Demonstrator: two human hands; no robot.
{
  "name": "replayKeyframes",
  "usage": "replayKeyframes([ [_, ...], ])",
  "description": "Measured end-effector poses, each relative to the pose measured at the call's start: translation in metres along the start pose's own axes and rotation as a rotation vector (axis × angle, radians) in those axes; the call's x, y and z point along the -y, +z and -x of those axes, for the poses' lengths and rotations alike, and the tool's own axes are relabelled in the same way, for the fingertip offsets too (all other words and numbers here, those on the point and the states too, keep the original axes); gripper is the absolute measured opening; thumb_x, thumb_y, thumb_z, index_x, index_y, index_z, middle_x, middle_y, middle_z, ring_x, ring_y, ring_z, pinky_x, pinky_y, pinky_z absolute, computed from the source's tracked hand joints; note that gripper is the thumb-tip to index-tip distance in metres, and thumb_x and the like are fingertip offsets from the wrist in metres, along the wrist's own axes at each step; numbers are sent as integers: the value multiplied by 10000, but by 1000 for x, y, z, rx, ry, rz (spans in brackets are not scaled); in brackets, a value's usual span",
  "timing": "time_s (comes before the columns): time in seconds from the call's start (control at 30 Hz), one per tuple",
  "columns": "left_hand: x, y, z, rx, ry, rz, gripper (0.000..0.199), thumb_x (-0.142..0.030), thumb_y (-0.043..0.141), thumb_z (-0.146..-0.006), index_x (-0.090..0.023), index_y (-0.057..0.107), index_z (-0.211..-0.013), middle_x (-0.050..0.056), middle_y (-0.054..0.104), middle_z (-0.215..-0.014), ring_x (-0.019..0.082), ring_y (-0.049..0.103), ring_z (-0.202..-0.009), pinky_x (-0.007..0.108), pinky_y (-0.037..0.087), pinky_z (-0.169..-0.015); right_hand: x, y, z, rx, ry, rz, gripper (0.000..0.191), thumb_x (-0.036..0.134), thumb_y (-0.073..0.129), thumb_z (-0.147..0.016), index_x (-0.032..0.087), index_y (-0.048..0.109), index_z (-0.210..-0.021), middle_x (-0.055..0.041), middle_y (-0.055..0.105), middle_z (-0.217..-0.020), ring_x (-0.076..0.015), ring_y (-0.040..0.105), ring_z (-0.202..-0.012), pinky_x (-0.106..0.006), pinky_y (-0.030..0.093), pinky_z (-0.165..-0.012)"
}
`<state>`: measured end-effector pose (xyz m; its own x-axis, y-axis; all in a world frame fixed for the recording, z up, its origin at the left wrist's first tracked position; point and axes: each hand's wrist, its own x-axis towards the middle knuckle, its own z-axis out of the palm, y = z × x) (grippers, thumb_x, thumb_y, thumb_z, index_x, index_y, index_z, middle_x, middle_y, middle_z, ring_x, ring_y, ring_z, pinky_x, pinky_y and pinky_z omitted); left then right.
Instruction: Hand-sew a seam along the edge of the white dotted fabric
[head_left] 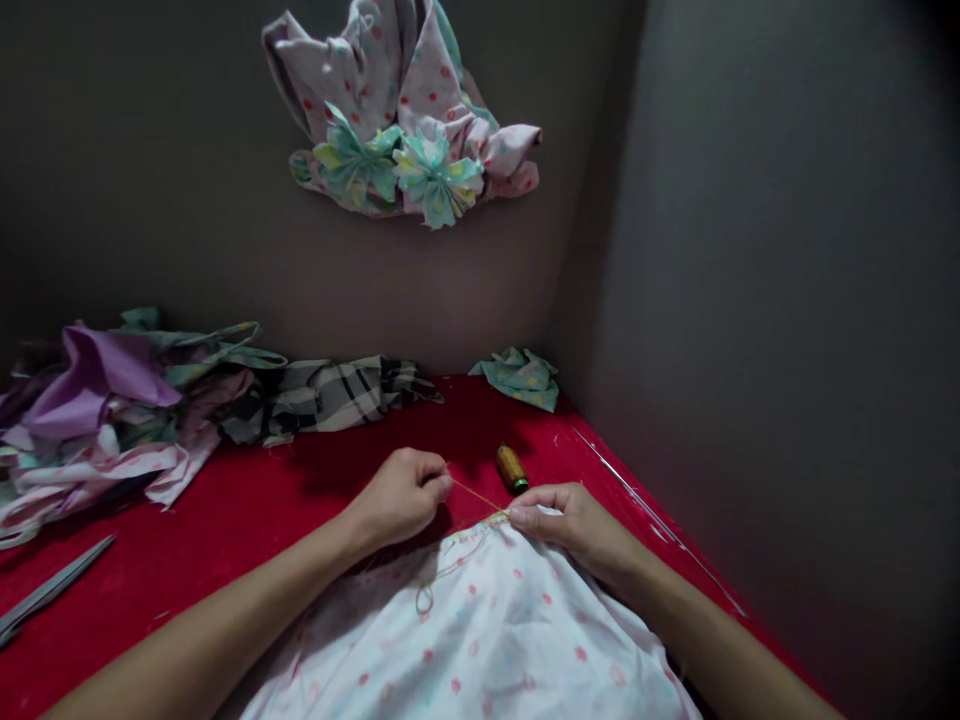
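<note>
Work area: the near edge of a desk (225,560) with a bright red surface.

Left hand (401,495): curled shut, thumb against fingers, on a thin golden-yellow thread (476,497). Any needle inside the pinch hidden from view. Right hand (574,525): apart from the left, with a short run of taut thread between the two. Fingers laid over the top edge of a white cotton cloth with pink and teal dots (465,630); firm grip or light press impossible to tell. Cloth position: bunched on the desk, directly below both hands and between the forearms. Small slack thread loop (424,598) on the cloth, below the edge.

Handling guidance: keep the thread taut and pull along the edge, not sharply upward, to limit puckering. Keep the edge flat beneath the right fingers. Free the slack loop before tightening, as a knot could otherwise form.

Nearby: a cylindrical golden thread spool with a green end (511,468), just beyond the hands; a long thin steel rod (652,510) along the right side of the desk; a narrow grey metal blade (52,590) at far left; a heap of pastel printed fabrics (97,420); a black-and-white plaid cloth (330,395); a crumpled teal print scrap (521,378).
</note>
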<state>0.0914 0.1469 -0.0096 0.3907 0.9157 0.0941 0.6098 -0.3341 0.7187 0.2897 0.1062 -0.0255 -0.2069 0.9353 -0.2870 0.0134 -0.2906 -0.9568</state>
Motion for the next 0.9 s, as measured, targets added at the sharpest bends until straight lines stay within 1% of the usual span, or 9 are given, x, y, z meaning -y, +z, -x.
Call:
replayKeyframes([
  [0.17, 6, -53, -10, -380, -145, -115, 187, -205, 399, -628, -168, 411, -445, -45, 298, -406, 79, 280, -383, 213, 181, -411, 0, 0, 0, -15, 0, -13, 225, 317, 687, -540, 115, 647, -630, 6, 579, -510, -99, 464, -491, -222, 334, -511],
  [0.3, 38, -106, -6, -695, -236, -287, 183, -241, 451, -597, -191, 440, -421, -25, 316, -380, 105, 304, -406, 256, 129, -455, 1, 1, 0, -25, 13, -3, 223, 310, 692, -530, 109, 643, -614, 16, 557, -483, -87, 442, -467, -211, 313, -483],
  [0.47, 86, -140, 6, -787, -358, -398, 189, -213, 481, -535, -170, 413, -363, -46, 211, -311, 86, 311, -381, 271, 88, -498, 2, 0, 1, -15, 19, 12, 250, 324, 695, -524, 101, 643, -625, 5, 565, -495, -92, 451, -475, -214, 321, -481],
  [0.57, 85, -132, 3, -685, -348, -375, 56, -198, 525, -495, -170, 537, -447, -40, 319, -319, 93, 357, -389, 249, 127, -479, 2, -1, 1, -6, 29, -7, 259, 333, 699, -524, 103, 637, -626, 8, 561, -491, -87, 445, -462, -211, 318, -472],
  [0.63, 68, -114, -3, -598, -315, -328, 139, -229, 534, -527, -195, 628, -624, -37, 403, -348, 107, 363, -381, 235, 174, -448, 2, -1, 1, 0, 33, -15, 260, 332, 702, -525, 104, 634, -629, 11, 558, -489, -84, 444, -460, -208, 317, -472],
  [0.7, 42, -88, -7, -445, -265, -219, 235, -275, 510, -593, -195, 650, -763, -34, 460, -378, 115, 375, -375, 226, 229, -421, 2, -1, 1, 8, 37, -20, 260, 329, 706, -525, 103, 633, -633, 11, 558, -492, -85, 446, -464, -208, 318, -477],
  [0.73, 29, -73, -8, -285, -194, -42, 274, -274, 490, -629, -163, 645, -826, -14, 520, -447, 117, 404, -408, 222, 263, -427, 2, -1, 1, 11, 38, -24, 260, 328, 708, -525, 104, 633, -635, 12, 557, -493, -85, 446, -466, -207, 317, -478],
  [0.8, 5, -41, -5, -100, -118, 59, 272, -271, 506, -635, -161, 655, -834, 3, 604, -602, 115, 479, -501, 203, 337, -477, 1, -1, 1, 14, 38, -29, 258, 325, 711, -524, 105, 634, -635, 15, 553, -493, -83, 443, -466, -205, 312, -477],
  [0.9, -12, -2, 3, 138, -20, 156, 255, -243, 491, -660, -137, 658, -822, -10, 568, -578, 91, 441, -481, 184, 320, -454, 1, -1, 1, 19, 34, -31, 263, 326, 714, -521, 104, 637, -638, 15, 555, -496, -82, 441, -467, -205, 309, -480],
])
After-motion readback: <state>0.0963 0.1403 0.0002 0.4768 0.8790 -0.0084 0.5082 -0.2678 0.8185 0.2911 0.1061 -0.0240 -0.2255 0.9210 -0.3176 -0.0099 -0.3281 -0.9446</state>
